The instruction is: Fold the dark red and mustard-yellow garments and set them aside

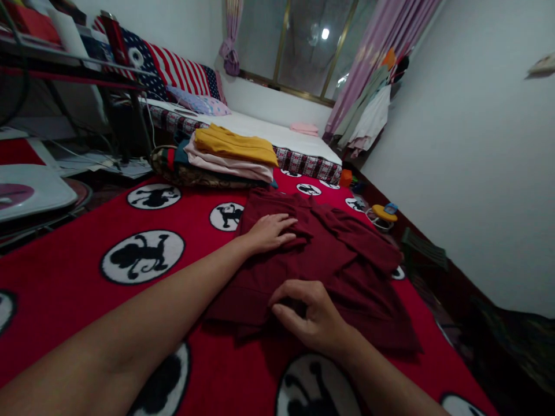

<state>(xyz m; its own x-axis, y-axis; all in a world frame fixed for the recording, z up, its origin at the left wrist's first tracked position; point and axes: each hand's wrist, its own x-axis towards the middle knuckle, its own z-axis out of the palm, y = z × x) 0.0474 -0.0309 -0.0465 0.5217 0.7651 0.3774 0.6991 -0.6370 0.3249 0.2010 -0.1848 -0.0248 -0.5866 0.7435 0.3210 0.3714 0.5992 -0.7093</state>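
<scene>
From the head view I see a dark red shirt (321, 254) lying on the red blanket (78, 271), partly folded with one side turned in and the lower part still loose. My left hand (271, 231) lies flat and open on its upper edge, holding nothing. My right hand (314, 318) pinches the near fold. Its long axis runs away from me toward the stack of folded clothes (225, 156).

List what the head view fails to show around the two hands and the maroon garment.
- Right hand: fingertips curl under onto the maroon garment, so the grip is unclear.
- Garment under the left hand: covered by the palm.
- Garment's type: folded over itself, hidden.
- Folded clothes stack: lower pieces covered by the yellow one on top.
- Window: glare and blur hide what is outside.
</scene>
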